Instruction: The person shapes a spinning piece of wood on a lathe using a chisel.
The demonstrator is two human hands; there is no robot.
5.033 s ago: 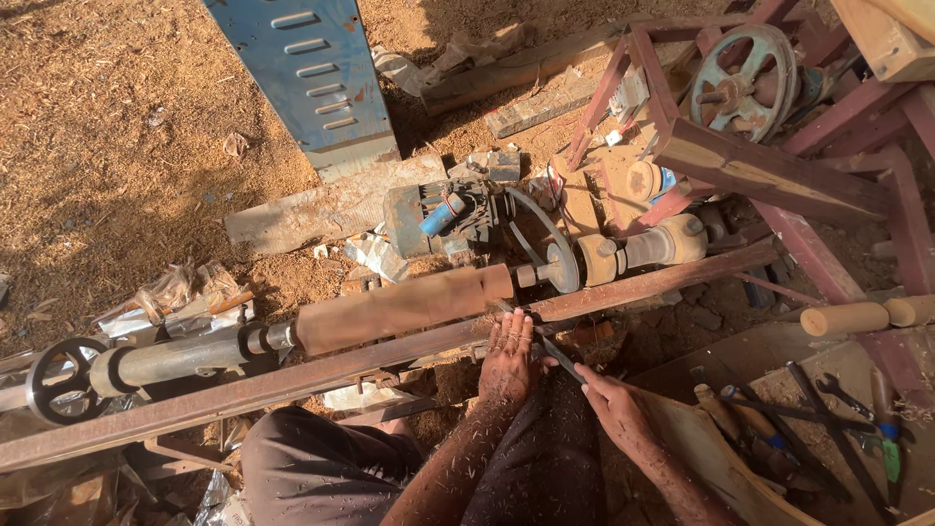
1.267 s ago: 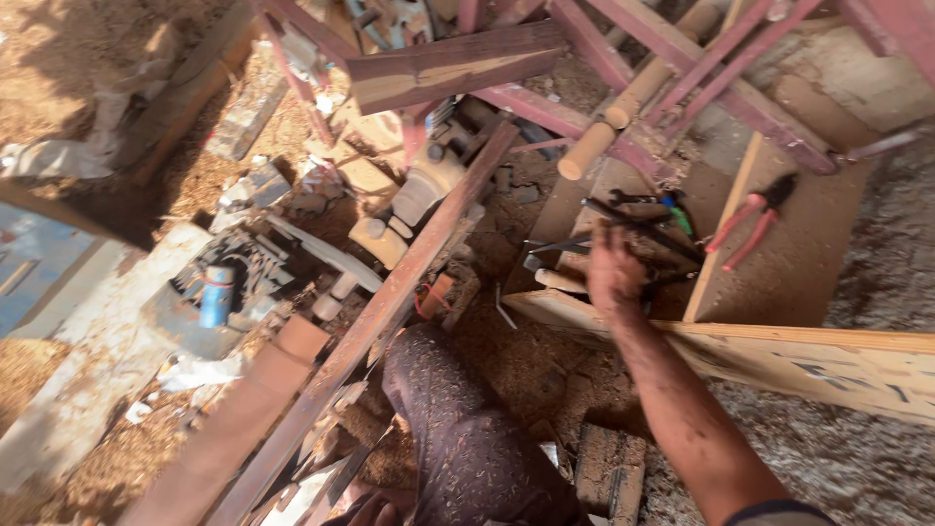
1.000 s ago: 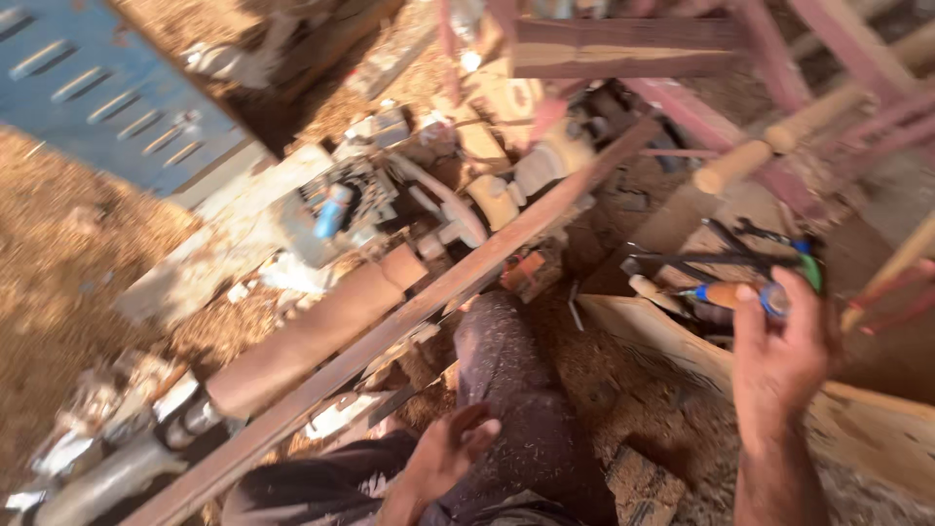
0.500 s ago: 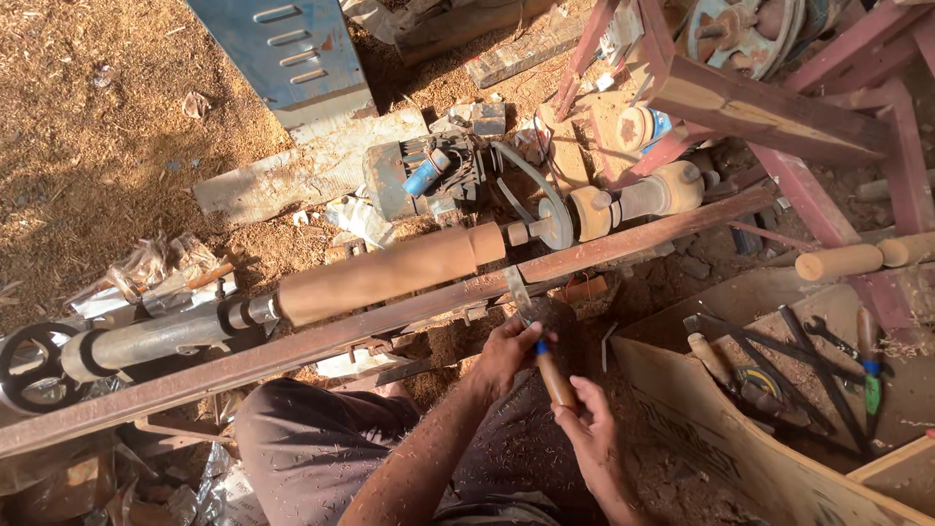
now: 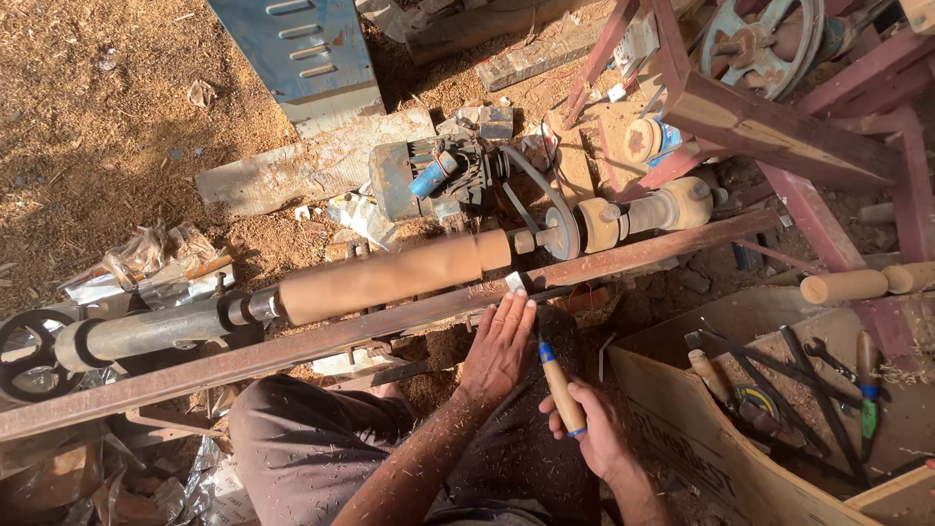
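A brown wooden cylinder is mounted lengthwise on a lathe, above a long rusty metal rail. My right hand grips the wooden handle of a chisel with blue bands; its blade reaches up to the rail near the cylinder's right end. My left hand lies flat with fingers together over the blade, fingertips at the rail. I sit on the ground with my knee below the rail.
A motor with a belt and pulley drives the lathe from behind. A wooden box at the right holds several hand tools. A red frame stands at upper right, a blue metal panel at top. Sawdust covers the ground.
My right hand reached into the tool box, took out a chisel and brought it to the lathe. My left hand has now flattened onto the blade at the rail.
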